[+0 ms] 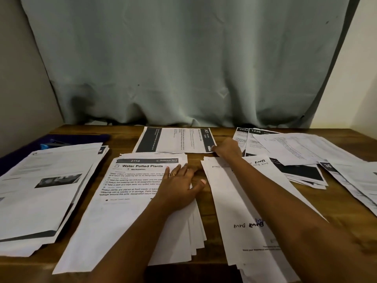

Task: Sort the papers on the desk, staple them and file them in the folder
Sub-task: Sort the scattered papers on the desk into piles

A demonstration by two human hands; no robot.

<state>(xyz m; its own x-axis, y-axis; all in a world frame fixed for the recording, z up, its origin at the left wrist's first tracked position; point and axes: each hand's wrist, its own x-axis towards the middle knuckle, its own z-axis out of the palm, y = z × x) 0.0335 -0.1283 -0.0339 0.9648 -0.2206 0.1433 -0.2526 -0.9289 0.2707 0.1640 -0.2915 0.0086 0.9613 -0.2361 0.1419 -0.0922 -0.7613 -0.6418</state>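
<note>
Wooden tabletop, crowded: left hand lies flat, fingers released, pinning the middle stack beneath them. Right hand touches the corner of the sideways sheet at its fingertips, grip unclear; better to drag it clear before lifting.

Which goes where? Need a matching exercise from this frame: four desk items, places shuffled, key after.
Things:
1. Water Potted Plants stack
2. sideways sheet
3. blue folder
4. handwritten stack

Places:
A. under the right forearm
B. far left, partly under a paper pile
C. under the flat left hand
D. far middle, right hand at its corner

Pairs: 1-C, 2-D, 3-B, 4-A.
</note>
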